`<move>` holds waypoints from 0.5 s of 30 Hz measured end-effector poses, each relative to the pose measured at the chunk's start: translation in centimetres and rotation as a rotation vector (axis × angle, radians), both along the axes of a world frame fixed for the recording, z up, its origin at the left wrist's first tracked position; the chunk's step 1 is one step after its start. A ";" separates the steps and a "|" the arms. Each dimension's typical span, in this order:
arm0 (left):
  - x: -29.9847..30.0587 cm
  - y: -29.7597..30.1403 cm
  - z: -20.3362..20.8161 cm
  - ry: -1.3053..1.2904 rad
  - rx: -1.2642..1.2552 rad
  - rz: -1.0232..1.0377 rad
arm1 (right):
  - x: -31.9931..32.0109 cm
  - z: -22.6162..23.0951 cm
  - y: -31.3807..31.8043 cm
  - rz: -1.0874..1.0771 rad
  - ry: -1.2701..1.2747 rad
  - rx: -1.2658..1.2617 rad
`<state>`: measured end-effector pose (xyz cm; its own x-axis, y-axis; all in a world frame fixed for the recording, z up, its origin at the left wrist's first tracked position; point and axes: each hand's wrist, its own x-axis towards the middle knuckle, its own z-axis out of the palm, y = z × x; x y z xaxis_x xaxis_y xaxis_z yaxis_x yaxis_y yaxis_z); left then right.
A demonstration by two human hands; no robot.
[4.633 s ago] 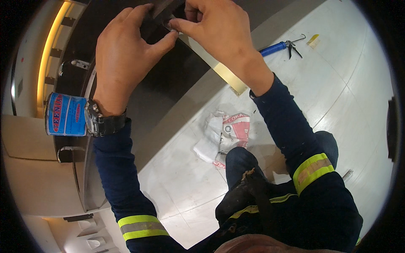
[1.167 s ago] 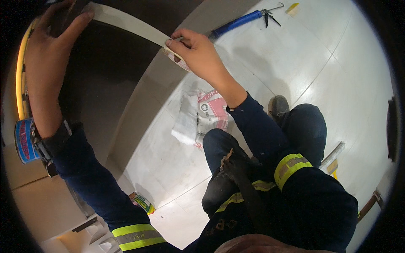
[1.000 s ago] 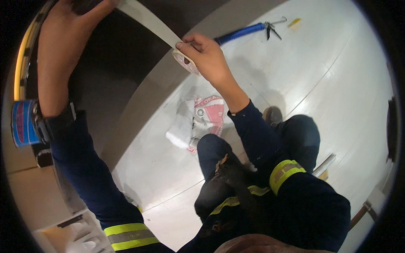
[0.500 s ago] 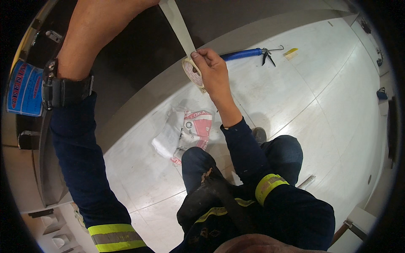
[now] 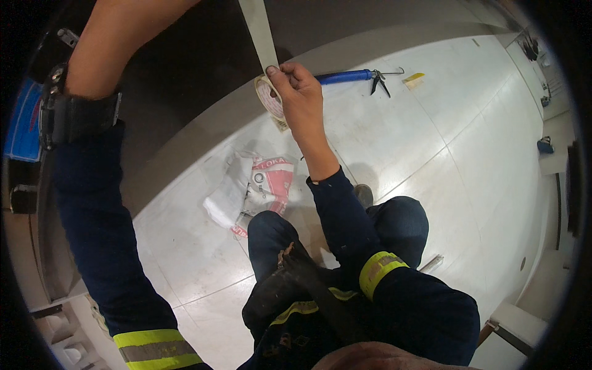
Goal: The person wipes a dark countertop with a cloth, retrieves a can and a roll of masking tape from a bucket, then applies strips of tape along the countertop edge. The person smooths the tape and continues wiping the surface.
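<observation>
My right hand point(image 5: 302, 102) is closed on a roll of masking tape point(image 5: 269, 98), thumb pressing the strip at the roll's edge. From there a pale strip of tape point(image 5: 258, 34) runs taut up past the top edge of the picture. Reaching up at the upper left, my left hand point(image 5: 132, 34) wears a black watch at the wrist; its fingers lie beyond the top edge, so what they hold is hidden. A dark panel point(image 5: 185, 68) stretches behind both hands.
A blue caulking gun point(image 5: 348, 77) lies on the pale tiled floor point(image 5: 394, 135), near a small yellow-and-tan piece point(image 5: 414, 80). A crumpled white and red bag point(image 5: 256, 188) lies before my knees. At the far left is a blue labelled object point(image 5: 23, 123).
The whole view has shifted slightly, so hands, bag and caulking gun appear further left. My right hand keeps its hold on the tape roll, and the strip stays stretched.
</observation>
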<state>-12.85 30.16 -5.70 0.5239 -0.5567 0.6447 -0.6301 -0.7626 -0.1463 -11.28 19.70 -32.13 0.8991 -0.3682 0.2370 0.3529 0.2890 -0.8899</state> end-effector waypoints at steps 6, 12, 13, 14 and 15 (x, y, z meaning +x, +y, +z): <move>-0.7 -0.8 -0.9 -0.051 0.026 0.081 | 0.2 -0.2 0.4 -0.008 0.009 0.018; 0.6 0.0 -1.6 -0.064 -0.013 -0.055 | 0.1 -0.3 0.2 -0.032 -0.005 -0.045; 0.7 0.2 -1.6 -0.076 -0.005 -0.066 | 0.3 -0.3 0.4 -0.021 -0.005 -0.049; 0.7 0.4 -1.4 -0.061 -0.001 -0.067 | 0.3 -0.2 0.6 -0.024 -0.019 -0.045; 0.6 0.6 -1.1 -0.039 0.002 -0.061 | 0.5 -0.1 1.0 -0.024 -0.033 -0.038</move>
